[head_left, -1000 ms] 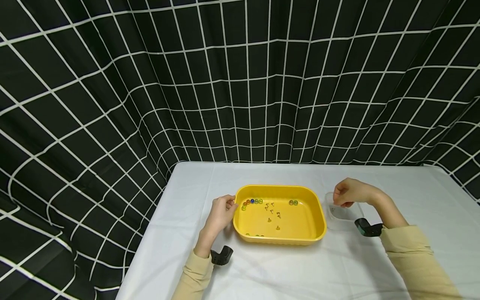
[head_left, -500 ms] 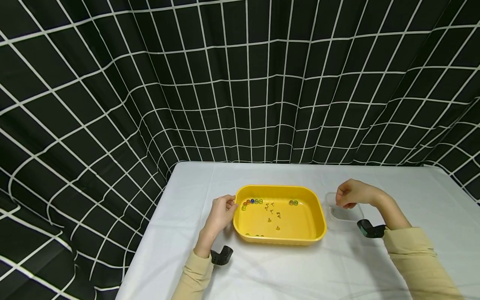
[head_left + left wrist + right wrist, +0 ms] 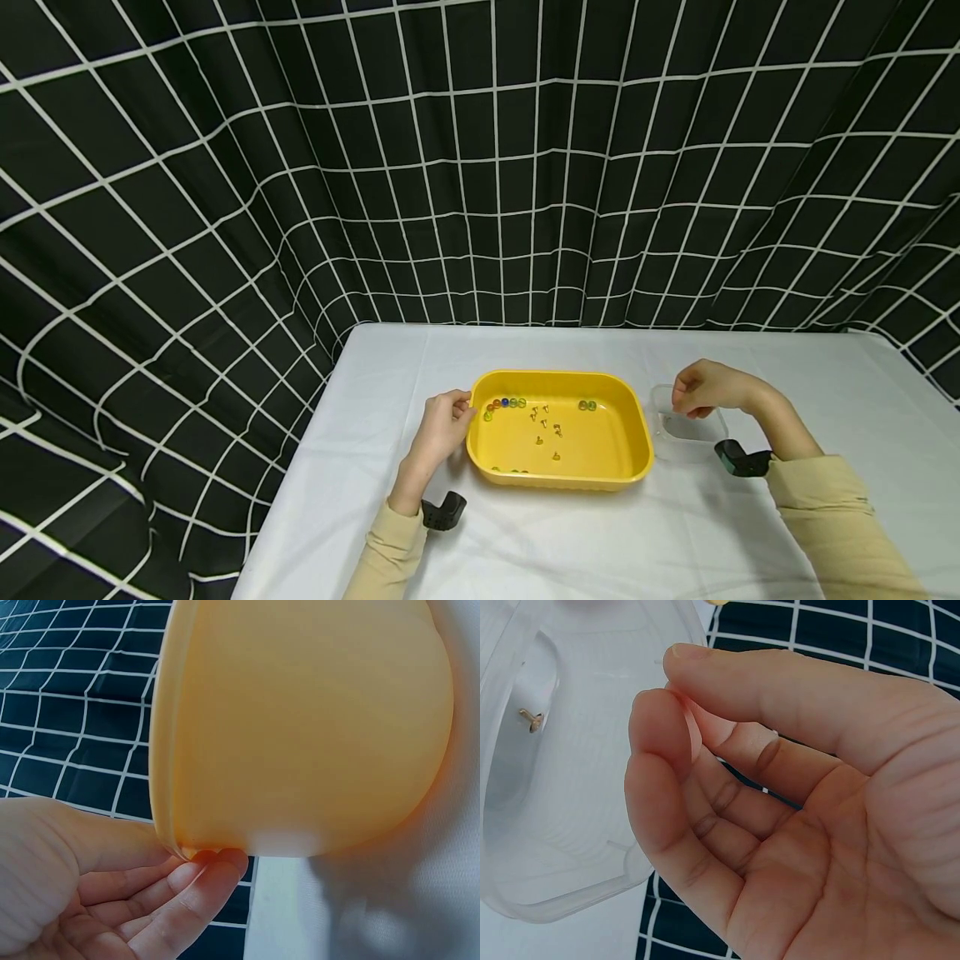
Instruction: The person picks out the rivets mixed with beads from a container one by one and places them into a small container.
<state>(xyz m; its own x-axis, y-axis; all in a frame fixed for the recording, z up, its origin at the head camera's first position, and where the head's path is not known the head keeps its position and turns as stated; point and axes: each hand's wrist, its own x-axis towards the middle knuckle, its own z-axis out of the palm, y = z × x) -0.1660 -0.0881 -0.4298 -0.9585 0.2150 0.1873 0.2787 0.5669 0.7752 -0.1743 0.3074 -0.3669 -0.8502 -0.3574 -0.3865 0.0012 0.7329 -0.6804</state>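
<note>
My left hand [image 3: 444, 425] grips the left rim of a yellow plastic tub [image 3: 585, 481], thumb on one side and fingers on the other. Held over a clear plastic container [image 3: 697, 431] to the right of the tub is my right hand [image 3: 708, 387]. Its fingers are curled, with thumb and fingertips close together; whether something tiny sits between them cannot be seen. Inside the container, the right wrist view shows a small brass-coloured stud [image 3: 531, 720] with a flat head. More such brass studs [image 3: 544, 423] lie spread about the tub's floor.
Several glass marbles [image 3: 505, 402] line the tub's back left corner, and two green-tinted marbles [image 3: 587, 406] sit at its back right. Others are partly hidden behind the front wall. A white cloth [image 3: 570, 550] covers the table; a black gridded curtain [image 3: 555, 183] hangs behind it.
My right hand has shifted slightly to the right over the clear container, then stayed almost still. The left hand keeps its hold on the tub's rim.
</note>
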